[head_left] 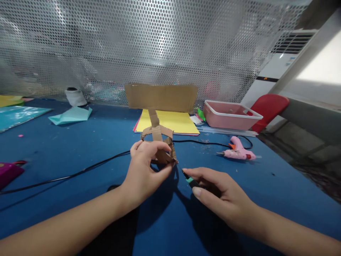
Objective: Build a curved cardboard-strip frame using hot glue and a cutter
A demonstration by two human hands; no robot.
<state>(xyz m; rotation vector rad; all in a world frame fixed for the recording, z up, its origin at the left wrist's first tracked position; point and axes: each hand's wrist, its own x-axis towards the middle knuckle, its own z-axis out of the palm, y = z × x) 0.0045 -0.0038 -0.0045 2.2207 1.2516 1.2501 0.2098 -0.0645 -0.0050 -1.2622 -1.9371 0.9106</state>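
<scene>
A perforated silvery sheet (160,46) spans the room behind the blue counter (101,142), rising along its far edge. Beyond the counter's far right corner stand a pale air conditioner (282,67) and a red chair (269,108). A cardboard panel (161,97) stands upright at the middle of the far edge, with a paper stack (183,122), yellow on top, just in front. Near the far right corner sits a pink basket (229,117) with a white rim; a pink glue gun (238,151) lies nearer the right edge. Folded teal paper (70,115) lies toward the far left corner.

Both hands are over the middle of the counter, between its left and right edges. The left hand (147,169) is partly closed, thumb and fingers gripping a small cardboard frame (157,133) made of strips. The right hand (218,195) is curled around a slim black-and-teal tool (193,182), its tip pointing at the frame's lower right corner; whether they touch, I cannot tell.
</scene>
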